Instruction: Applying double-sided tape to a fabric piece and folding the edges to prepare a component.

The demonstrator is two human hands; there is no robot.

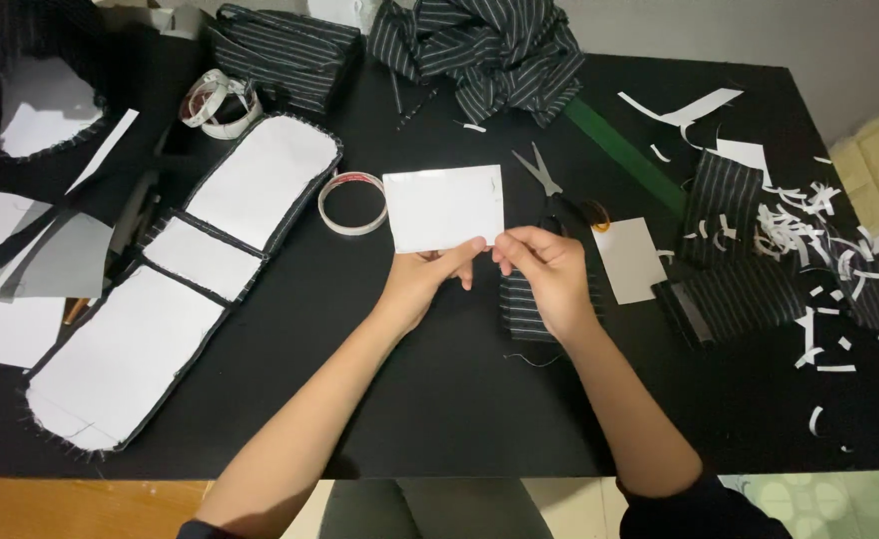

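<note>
White card (444,208) was held above the black desk (439,399), pinched at its lower edge by my left hand (421,282) and right hand (544,269) (both grips clenched on it). Tape ring (352,203) lay just left; scissors (549,185) right.

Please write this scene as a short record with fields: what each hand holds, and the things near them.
left hand: grips the lower edge of the white card
right hand: pinches the same card at its lower right corner
card: rectangular, held above the black table
left of card: tape ring
right of card: scissors, small white rectangle
under right hand: striped fabric piece
far left: long striped panel with white inserts
far right: white paper scraps
</note>
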